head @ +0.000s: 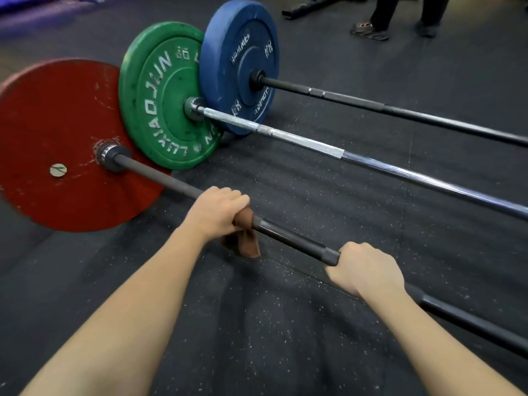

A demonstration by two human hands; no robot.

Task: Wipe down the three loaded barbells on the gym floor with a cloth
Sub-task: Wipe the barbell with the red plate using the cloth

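Now, your left hand [217,217] is curled round the brown cloth [246,241], which is wrapped over the shaft of the nearest barbell [291,242], the one carrying the red plate [57,132]. A loose tail of the cloth hangs below the shaft toward the floor [285,324]. Your right hand [367,271] grips the same shaft bare, further from the plate, its fingers [357,248] closed over the top.

The shaft's long axis runs from the red plate at upper left down to lower right, straight through both fists, so I judge that the wipe has to slide along that line. One stretch of bare shaft lies between cloth and plate, another between your two hands. Your left hand is the nearer to the plate end.

The silver barbell [300,141] with the green plate [160,110] and the dark barbell [400,111] with the blue plate [237,38] lie roughly alongside beyond it, well apart from both hands.
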